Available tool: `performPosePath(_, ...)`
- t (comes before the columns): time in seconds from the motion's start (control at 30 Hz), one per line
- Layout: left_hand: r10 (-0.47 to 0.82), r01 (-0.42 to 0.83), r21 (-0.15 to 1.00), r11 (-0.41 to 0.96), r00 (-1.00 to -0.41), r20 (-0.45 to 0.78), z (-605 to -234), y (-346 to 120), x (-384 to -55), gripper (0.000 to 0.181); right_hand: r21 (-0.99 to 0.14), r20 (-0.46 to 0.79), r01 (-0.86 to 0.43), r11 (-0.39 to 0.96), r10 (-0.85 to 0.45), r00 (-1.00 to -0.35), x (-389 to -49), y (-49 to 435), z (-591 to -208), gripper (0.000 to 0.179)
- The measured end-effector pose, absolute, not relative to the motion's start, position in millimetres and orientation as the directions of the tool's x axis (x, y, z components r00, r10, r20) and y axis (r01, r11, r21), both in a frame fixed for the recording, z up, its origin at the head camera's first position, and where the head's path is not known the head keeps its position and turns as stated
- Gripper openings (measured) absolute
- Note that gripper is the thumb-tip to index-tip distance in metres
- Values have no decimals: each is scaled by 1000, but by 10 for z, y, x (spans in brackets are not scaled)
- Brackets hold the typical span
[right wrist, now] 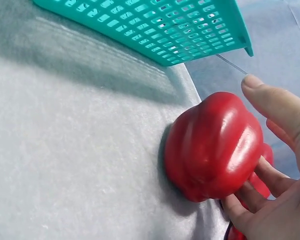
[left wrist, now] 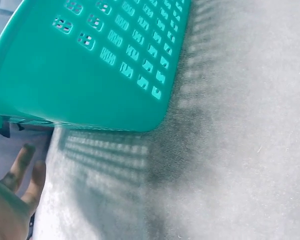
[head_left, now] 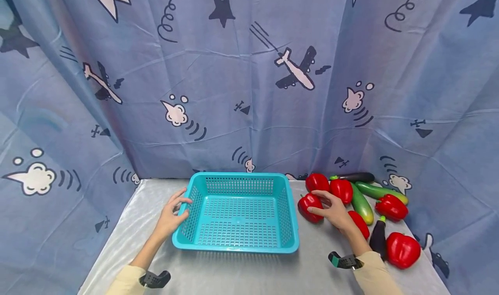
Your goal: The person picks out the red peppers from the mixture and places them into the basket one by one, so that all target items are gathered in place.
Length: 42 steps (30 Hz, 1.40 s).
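A turquoise perforated plastic basket point(head_left: 235, 249) sits on the table in front of me. At its left rim is my left hand point(head_left: 170, 218), thumb and a finger reaching over the edge. In the left wrist view, other fingers point(left wrist: 36, 182) stretch loosely outside the basket wall. My right hand point(head_left: 336, 212) is around a red bell pepper point(head_left: 307, 209) just right of the basket. The right wrist view shows the thumb point(right wrist: 270, 97) apart from that pepper and the other fingers behind its far side; whether they touch it I cannot tell.
More red bell peppers point(head_left: 403, 250) lie to the right, one partly behind my right forearm. Among them are dark eggplants point(head_left: 378, 238) and green zucchini-like vegetables point(head_left: 361, 206). A blue patterned curtain point(head_left: 249, 113) hangs behind and at both sides of the pale-covered table point(head_left: 234, 275).
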<state>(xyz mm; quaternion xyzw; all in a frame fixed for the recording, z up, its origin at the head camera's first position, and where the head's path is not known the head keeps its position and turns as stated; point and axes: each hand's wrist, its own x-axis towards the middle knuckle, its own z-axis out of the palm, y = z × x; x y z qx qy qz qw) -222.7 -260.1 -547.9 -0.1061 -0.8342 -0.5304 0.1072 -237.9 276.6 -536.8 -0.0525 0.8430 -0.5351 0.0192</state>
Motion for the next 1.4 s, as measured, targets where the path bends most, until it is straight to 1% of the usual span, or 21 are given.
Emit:
performPosePath(0.13, 58, 284, 862, 420, -956, 287, -5490, -2605, -2234, 29, -892, 25, -72, 446, -110, -994, -2412, 2731, -5390, 70)
performPosePath(0.33, 59, 303, 849, 433, -949, 309, -5500, -2602, -2214, 29, -870, 12, -64, 490, -109, -994, -2431, 2693, -5421, 73)
performPosePath(0.6, 63, 351, 832, 429, -931, 360, -5129, -2415, -2002, 27, -868, 28, -76, 490, -104, -994, -2427, 2672, -5479, 74)
performPosePath(0.77, 48, 331, 844, 422, -938, 344, -5153, -2414, -2011, 28, -867, 42, -74, 493, -75, -996, -2433, 2683, -5520, 74)
performPosePath(0.87, 36, 310, 856, 414, -945, 325, -5262, -2450, -2063, 30, -872, 43, -64, 486, -54, -998, -2423, 2686, -5511, 75)
performPosePath(1.03, 25, 275, 862, 427, -956, 292, -5446, -2533, -2161, 31, -894, 11, -13, 448, -8, -1000, -2372, 2693, -5426, 79)
performPosePath(1.2, 39, 282, 868, 409, -956, 292, -5494, -2571, -2193, 30, -934, -3, 5, 356, 5, -1000, -2306, 2711, -5353, 86)
performPosePath(1.4, 45, 291, 862, 416, -953, 300, -5497, -2574, -2195, 30, -973, -40, 34, 229, -23, -999, -2233, 2725, -5270, 79)
